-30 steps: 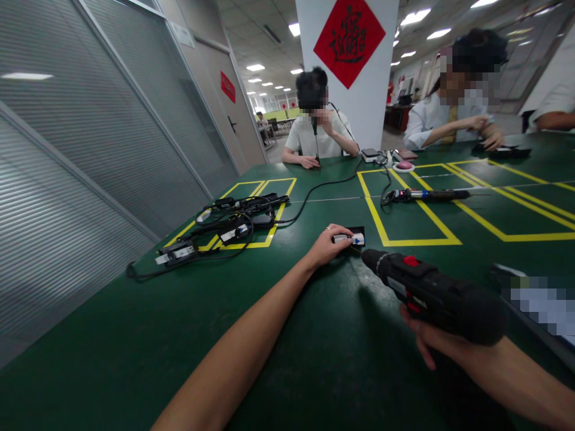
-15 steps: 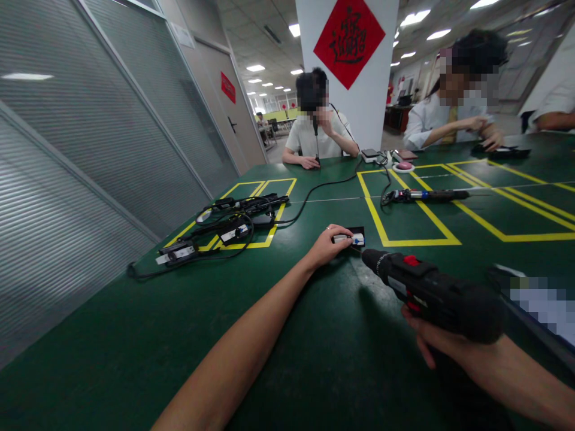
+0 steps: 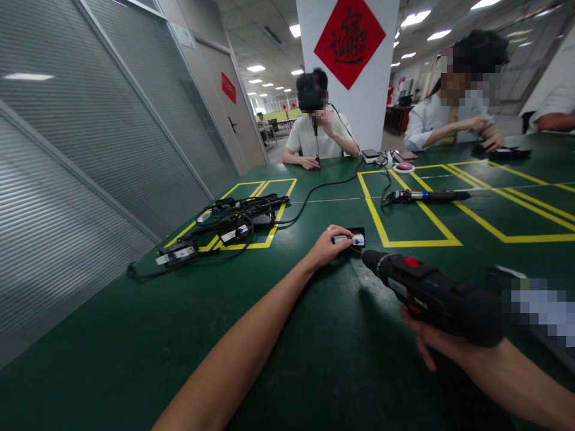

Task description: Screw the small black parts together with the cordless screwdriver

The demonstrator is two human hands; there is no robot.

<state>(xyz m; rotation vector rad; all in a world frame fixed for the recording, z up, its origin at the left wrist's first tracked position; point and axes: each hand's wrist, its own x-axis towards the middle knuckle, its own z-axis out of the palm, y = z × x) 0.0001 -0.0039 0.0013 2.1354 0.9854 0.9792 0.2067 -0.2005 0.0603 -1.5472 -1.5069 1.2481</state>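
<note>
My right hand [image 3: 431, 335] is wrapped round the handle of a black cordless drill [image 3: 426, 293] with red parts. The drill points left, and its thin bit reaches toward the near side of a small black box [image 3: 357, 232]. Whether the bit touches the box I cannot tell. White and blue show on the box, perhaps a label or parts inside. My left hand [image 3: 330, 244], with a ring on one finger, grips the box against the green table, its fingers bent over the left part and hiding it.
Several black devices with cables [image 3: 242, 224] lie at the left. A pen-shaped corded tool [image 3: 426, 196] rests inside yellow tape lines. A blurred device [image 3: 543, 311] is at the right edge. Across the table [image 3: 135, 335], one person [image 3: 323, 134] holds a screwdriver; another person [image 3: 431, 123] handles dark parts.
Both my hands, the drill and the box stay almost where they were. The person across has tilted their head slightly down.
</note>
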